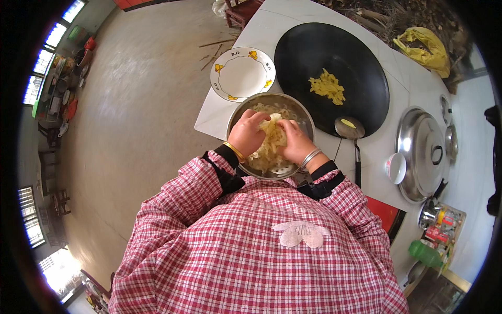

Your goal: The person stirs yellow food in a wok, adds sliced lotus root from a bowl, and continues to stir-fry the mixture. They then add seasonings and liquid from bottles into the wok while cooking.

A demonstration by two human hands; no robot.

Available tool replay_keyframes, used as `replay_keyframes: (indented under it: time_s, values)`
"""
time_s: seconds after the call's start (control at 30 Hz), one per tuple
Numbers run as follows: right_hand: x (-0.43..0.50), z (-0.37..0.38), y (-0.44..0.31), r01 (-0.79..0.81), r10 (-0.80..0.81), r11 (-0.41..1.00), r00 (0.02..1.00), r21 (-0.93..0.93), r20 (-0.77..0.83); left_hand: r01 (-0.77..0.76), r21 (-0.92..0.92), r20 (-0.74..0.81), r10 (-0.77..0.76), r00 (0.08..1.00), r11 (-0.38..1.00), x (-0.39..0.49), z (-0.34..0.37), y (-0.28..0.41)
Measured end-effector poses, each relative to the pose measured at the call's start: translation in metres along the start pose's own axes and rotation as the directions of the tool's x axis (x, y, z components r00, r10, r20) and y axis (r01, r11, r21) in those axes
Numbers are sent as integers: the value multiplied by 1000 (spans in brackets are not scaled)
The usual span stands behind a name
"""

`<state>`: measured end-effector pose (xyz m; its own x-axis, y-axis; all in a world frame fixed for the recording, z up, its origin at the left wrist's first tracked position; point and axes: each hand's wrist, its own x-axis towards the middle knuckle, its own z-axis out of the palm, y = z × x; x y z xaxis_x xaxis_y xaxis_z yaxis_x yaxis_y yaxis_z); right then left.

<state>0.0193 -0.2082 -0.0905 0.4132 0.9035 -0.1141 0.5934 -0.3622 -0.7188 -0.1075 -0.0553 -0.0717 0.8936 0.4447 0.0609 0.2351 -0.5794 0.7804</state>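
Both hands are inside a steel bowl [310,125] of pale shredded food [274,137], held in front of my body. My left hand [249,132] grips the left side of a clump of it, and my right hand [294,141] grips the right side. Some of the fingertips are hidden in the food. Behind the bowl lies a white plate with duck pictures [243,76]. A big black wok [364,78] at the right holds a small heap of yellow slices [328,87]. A metal ladle [351,127] rests on its near rim, one slice in it.
Right of the wok, a large steel lid [421,155] and a small bowl [396,168] lie on the white tiled counter [396,84]. Farther right stand a green bottle [425,253] and condiments. A yellow plastic bag [427,49] lies beyond the counter, by firewood [368,19].
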Motion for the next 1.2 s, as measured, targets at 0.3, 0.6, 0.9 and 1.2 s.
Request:
replay_keyframes:
  time_s: [0.3, 0.6, 0.9, 1.2]
  values:
    - [-2, -5, -18, -92, 203, 875, 961, -475, 188, 93, 499, 367, -307, 878, 862, -8, 3, 4]
    - [16, 4, 3, -116, 133, 973, 988, -198, 77, 39, 122, 237, -67, 969, 992, 15, 5, -11]
    - [-16, -11, -23, -19, 160, 876, 954, -482, 254, -168, 524, 583, -208, 785, 835, -7, -10, 5]
    - [-5, -11, -14, -160, 188, 969, 972, -190, 143, 42, 286, 382, -154, 911, 957, -1, -1, 3]
